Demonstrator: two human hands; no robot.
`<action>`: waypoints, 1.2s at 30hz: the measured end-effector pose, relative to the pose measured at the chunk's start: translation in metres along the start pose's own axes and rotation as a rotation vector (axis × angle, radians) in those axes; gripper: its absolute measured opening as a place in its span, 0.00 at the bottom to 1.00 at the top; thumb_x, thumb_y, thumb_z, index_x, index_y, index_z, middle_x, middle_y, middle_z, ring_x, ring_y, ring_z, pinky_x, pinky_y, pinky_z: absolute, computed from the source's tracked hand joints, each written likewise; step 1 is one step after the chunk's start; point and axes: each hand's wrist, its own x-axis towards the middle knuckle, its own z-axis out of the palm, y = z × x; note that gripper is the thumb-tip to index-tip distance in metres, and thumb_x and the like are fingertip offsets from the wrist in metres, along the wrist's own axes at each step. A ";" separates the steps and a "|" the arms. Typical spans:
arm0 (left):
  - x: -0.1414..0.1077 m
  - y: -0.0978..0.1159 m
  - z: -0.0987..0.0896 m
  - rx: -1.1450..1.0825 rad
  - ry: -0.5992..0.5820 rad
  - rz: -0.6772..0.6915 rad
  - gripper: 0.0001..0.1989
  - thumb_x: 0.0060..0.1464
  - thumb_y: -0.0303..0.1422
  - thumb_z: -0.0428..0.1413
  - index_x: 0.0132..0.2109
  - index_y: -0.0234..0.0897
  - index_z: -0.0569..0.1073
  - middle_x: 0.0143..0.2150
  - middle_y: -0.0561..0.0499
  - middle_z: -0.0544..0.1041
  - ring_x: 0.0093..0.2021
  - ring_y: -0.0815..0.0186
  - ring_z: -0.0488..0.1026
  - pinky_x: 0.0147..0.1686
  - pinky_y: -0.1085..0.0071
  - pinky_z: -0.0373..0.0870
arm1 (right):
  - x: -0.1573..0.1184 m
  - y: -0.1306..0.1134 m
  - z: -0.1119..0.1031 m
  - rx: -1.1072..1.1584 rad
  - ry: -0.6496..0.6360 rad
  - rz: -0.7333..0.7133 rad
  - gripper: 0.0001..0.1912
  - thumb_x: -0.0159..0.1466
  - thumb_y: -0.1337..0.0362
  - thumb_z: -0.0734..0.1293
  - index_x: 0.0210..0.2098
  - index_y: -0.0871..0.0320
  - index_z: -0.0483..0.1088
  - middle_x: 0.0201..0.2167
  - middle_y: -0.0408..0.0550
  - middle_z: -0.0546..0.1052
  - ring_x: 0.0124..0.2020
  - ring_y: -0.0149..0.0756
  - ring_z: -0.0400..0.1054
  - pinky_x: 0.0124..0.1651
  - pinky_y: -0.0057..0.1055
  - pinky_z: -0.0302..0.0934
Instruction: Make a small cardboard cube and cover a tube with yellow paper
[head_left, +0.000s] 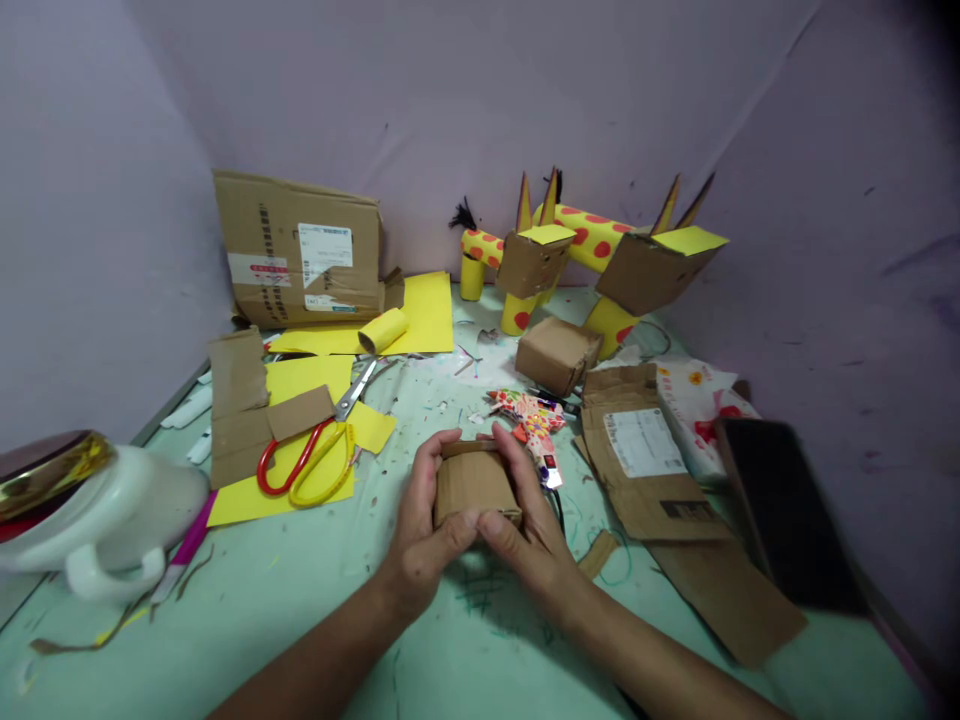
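Between my two hands is a small brown cardboard box. My left hand wraps its left side, the thumb pressed on the near edge. On the opposite side my right hand grips it, its thumb close to the left one. Just beyond the right hand lies a flower-patterned glue gun. Another closed cardboard box sits farther back. Two cardboard-headed animal figures stand behind it, a smaller one and a larger one, both yellow with red spots.
Scissors with red and yellow handles lie on yellow paper at left, near a yellow tube. A white mug stands far left, by a purple cutter. Flattened cardboard and a dark phone are at right.
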 end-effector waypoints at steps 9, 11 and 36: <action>0.001 0.003 0.004 -0.009 0.090 -0.093 0.18 0.57 0.45 0.50 0.50 0.39 0.64 0.46 0.47 0.72 0.44 0.58 0.71 0.41 0.66 0.70 | 0.003 0.000 0.007 0.104 -0.004 0.005 0.50 0.46 0.38 0.70 0.58 0.53 0.47 0.52 0.56 0.65 0.48 0.46 0.68 0.44 0.38 0.68; 0.001 0.002 0.004 0.024 0.039 -0.053 0.19 0.57 0.45 0.51 0.51 0.40 0.64 0.47 0.47 0.72 0.46 0.58 0.70 0.43 0.65 0.69 | 0.003 -0.002 0.008 0.135 0.037 -0.014 0.45 0.47 0.39 0.70 0.55 0.52 0.50 0.50 0.54 0.66 0.46 0.45 0.68 0.43 0.37 0.68; 0.000 0.005 -0.016 0.425 0.051 0.048 0.29 0.53 0.45 0.55 0.59 0.41 0.59 0.60 0.43 0.62 0.58 0.49 0.61 0.55 0.56 0.57 | 0.009 0.002 -0.002 0.173 0.105 0.130 0.43 0.42 0.61 0.78 0.51 0.49 0.53 0.47 0.48 0.66 0.43 0.41 0.66 0.41 0.34 0.64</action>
